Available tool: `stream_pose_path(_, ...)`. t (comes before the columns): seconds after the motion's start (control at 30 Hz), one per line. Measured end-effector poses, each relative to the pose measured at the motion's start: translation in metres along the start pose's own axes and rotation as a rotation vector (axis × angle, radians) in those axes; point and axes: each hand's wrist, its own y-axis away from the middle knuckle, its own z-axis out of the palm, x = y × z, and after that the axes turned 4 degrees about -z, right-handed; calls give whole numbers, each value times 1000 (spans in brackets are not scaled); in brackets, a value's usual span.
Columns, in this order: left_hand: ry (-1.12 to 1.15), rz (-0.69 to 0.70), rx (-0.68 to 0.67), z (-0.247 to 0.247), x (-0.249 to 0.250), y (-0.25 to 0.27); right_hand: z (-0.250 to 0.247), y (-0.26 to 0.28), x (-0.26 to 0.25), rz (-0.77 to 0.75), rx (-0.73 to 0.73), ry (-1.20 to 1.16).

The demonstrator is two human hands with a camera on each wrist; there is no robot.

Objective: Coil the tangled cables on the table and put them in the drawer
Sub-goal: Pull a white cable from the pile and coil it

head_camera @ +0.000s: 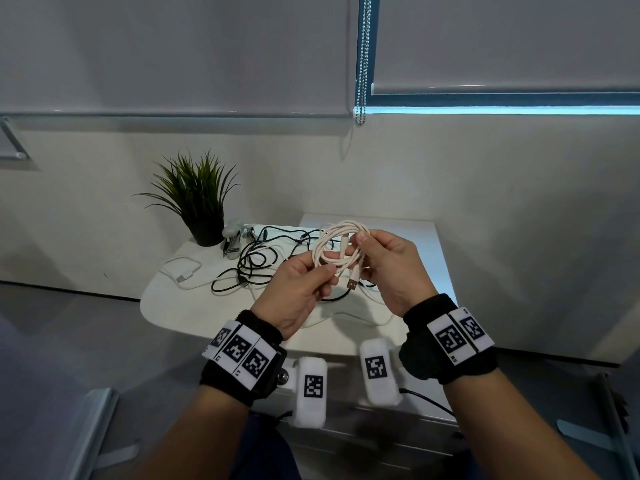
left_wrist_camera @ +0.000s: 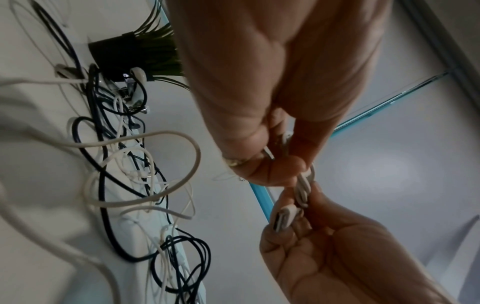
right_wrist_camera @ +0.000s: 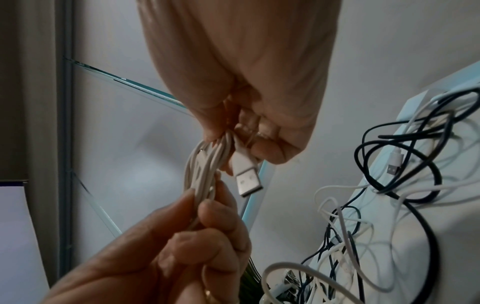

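Both hands hold a white cable coil point(head_camera: 332, 244) in the air above the white table point(head_camera: 207, 317). My left hand point(head_camera: 327, 271) pinches the coil's lower left side between thumb and fingers point(right_wrist_camera: 205, 205). On the right side my right hand point(head_camera: 360, 244) grips the bundled strands point(right_wrist_camera: 207, 164). The coil's USB plug point(head_camera: 352, 285) hangs free below the right hand's fingers point(right_wrist_camera: 246, 176). In the left wrist view the strands point(left_wrist_camera: 303, 185) run between the two hands. A tangle of black and white cables point(head_camera: 252, 261) lies on the table behind the hands.
A potted plant point(head_camera: 201, 202) stands at the table's back left, with a stapler-like item point(head_camera: 232, 240) beside it. A loose white cable point(head_camera: 183, 271) lies at the left edge. A white cabinet point(head_camera: 415, 244) adjoins the table on the right. A blind's bead chain point(head_camera: 362, 64) hangs behind.
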Motion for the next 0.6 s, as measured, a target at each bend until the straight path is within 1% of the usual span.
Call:
stream_pose_path(0.1, 42, 8, 10, 1, 1, -1, 1, -1, -2, -7, 3, 1)
stream_pose_path(0.23, 135, 30, 56, 5, 2, -5, 2, -2, -3, -28, -48, 65)
stream_pose_path(0.33, 81, 28, 95, 5, 1, -8, 3, -2, -2, -36, -46, 75)
stream_pose_path(0.5, -10, 4, 27, 3, 1, -7, 1, -1, 2, -32, -29, 81)
stream_pose_path(0.6, 70, 23, 43, 1, 0, -8, -1, -2, 5, -42, -37, 82)
